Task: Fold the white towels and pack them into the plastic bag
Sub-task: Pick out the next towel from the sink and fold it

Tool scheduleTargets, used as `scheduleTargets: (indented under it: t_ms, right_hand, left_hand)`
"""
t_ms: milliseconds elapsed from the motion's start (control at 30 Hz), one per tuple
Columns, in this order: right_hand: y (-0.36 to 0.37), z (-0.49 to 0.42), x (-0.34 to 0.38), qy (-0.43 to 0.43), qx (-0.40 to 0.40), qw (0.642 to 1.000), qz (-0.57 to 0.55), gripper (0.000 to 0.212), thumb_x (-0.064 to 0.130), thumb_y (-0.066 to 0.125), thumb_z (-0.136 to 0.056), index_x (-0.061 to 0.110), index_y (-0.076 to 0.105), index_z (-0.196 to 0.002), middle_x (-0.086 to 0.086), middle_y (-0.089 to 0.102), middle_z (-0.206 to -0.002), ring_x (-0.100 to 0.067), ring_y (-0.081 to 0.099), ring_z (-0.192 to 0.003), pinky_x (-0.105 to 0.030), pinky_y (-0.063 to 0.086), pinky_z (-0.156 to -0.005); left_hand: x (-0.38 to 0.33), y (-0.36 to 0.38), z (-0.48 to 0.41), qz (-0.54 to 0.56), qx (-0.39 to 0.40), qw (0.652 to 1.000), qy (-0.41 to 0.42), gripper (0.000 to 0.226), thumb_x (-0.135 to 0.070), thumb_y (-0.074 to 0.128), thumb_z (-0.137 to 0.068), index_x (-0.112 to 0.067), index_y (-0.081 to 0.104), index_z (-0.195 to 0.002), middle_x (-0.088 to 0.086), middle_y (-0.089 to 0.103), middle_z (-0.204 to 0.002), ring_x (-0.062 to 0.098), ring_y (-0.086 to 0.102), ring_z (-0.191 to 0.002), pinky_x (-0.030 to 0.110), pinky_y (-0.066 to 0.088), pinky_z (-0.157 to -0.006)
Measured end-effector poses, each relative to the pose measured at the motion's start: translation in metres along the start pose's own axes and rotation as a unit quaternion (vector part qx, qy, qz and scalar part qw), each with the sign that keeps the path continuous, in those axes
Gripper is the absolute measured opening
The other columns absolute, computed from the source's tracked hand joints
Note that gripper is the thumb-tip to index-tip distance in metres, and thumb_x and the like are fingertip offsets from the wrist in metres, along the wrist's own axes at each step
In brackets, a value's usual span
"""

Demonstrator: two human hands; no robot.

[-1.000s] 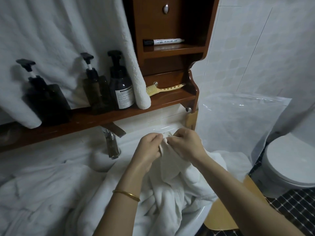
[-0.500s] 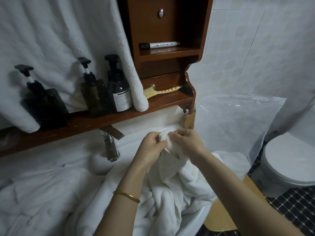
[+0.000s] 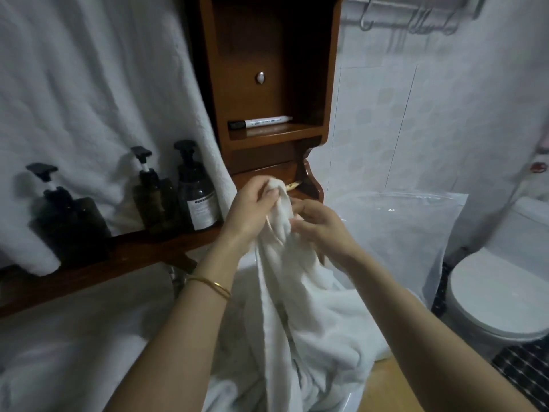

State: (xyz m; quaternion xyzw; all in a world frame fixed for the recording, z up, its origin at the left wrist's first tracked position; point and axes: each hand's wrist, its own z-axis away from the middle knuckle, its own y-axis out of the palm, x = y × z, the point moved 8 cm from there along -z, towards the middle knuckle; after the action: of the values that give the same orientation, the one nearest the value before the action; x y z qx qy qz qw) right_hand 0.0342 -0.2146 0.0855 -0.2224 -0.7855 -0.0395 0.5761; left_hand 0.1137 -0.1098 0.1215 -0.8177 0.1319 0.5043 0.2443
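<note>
You are at the start of a fold, finding the top edge of a white terry towel (image 3: 300,316).

Your left hand (image 3: 252,212) grips the towel's top corner in curled fingers, just in front of the lowest ledge of the brown wooden shelf unit (image 3: 276,84). Your right hand (image 3: 322,230), just right of it and a little lower, pinches the hem beside that corner. The rest of the towel hangs bunched and unfolded from both hands, below the shelf unit. The clear plastic bag (image 3: 401,233) stands to the right of the shelf unit, near the towel. Next, I judge, slide your right hand along the hem to the far corner and pull the edge taut before halving it. Nothing is packed yet.
</note>
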Motion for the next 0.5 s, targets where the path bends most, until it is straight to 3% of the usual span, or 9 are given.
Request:
scheduleTargets:
  t_ms: [67,133,200,300,400,500]
  right_hand:
    - [-0.008,-0.009,0.022,-0.024,0.008,0.997,-0.069,0.012,0.009,0.06,-0.078,0.015,0.066,-0.087,0.002,0.068,-0.087,-0.011,0.063,-0.073,-0.021,0.05,-0.058]
    - [-0.015,-0.017,0.04,-0.037,0.016,0.994,-0.104,0.002,0.014,0.06,-0.08,0.015,0.062,-0.079,0.004,0.055,-0.065,-0.008,0.049,-0.053,-0.017,0.038,-0.046]
    - [-0.023,-0.026,0.048,-0.038,0.023,0.992,-0.115,0.012,0.021,0.062,-0.082,0.009,0.062,-0.083,-0.004,0.05,-0.066,-0.019,0.043,-0.053,-0.026,0.037,-0.046]
    - [-0.029,-0.034,0.059,-0.039,0.033,0.994,-0.101,0.027,0.024,0.063,-0.081,0.003,0.063,-0.098,-0.011,0.058,-0.077,-0.027,0.053,-0.063,-0.033,0.041,-0.052]
    - [-0.044,-0.036,0.062,-0.044,-0.006,0.997,-0.066,0.024,0.031,0.063,-0.078,0.007,0.061,-0.079,-0.001,0.051,-0.063,-0.017,0.045,-0.054,-0.027,0.033,-0.048]
    - [-0.057,-0.035,0.059,-0.035,-0.02,0.999,-0.025,0.023,0.033,0.061,-0.077,0.022,0.056,-0.058,0.011,0.048,-0.053,-0.008,0.042,-0.046,-0.023,0.033,-0.044]
  left_hand:
    - [-0.038,0.003,-0.019,-0.011,0.048,0.997,0.052,0.022,-0.014,0.054,-0.094,-0.035,0.06,-0.09,-0.016,0.063,-0.095,0.004,0.059,-0.097,0.019,0.046,-0.084]
    - [-0.07,0.006,-0.034,-0.064,0.082,0.99,0.098,0.021,-0.016,0.058,-0.092,-0.037,0.062,-0.092,-0.015,0.064,-0.097,0.007,0.06,-0.1,0.022,0.046,-0.087]
    - [-0.096,0.011,-0.043,-0.113,0.106,0.979,0.135,0.016,-0.02,0.06,-0.091,-0.033,0.063,-0.098,-0.013,0.065,-0.101,0.007,0.059,-0.103,0.024,0.047,-0.089]
    - [-0.129,0.021,-0.048,-0.164,0.117,0.959,0.201,0.014,-0.017,0.057,-0.092,-0.024,0.066,-0.101,-0.009,0.067,-0.1,0.005,0.06,-0.098,0.029,0.05,-0.087]
    - [-0.154,0.026,-0.046,-0.209,0.095,0.936,0.266,0.016,-0.014,0.053,-0.094,-0.015,0.064,-0.106,0.001,0.065,-0.102,0.013,0.06,-0.097,0.038,0.051,-0.088]
    - [-0.174,0.027,-0.039,-0.223,0.065,0.915,0.33,0.016,-0.011,0.05,-0.095,-0.01,0.061,-0.107,0.005,0.062,-0.102,0.017,0.059,-0.094,0.039,0.05,-0.084]
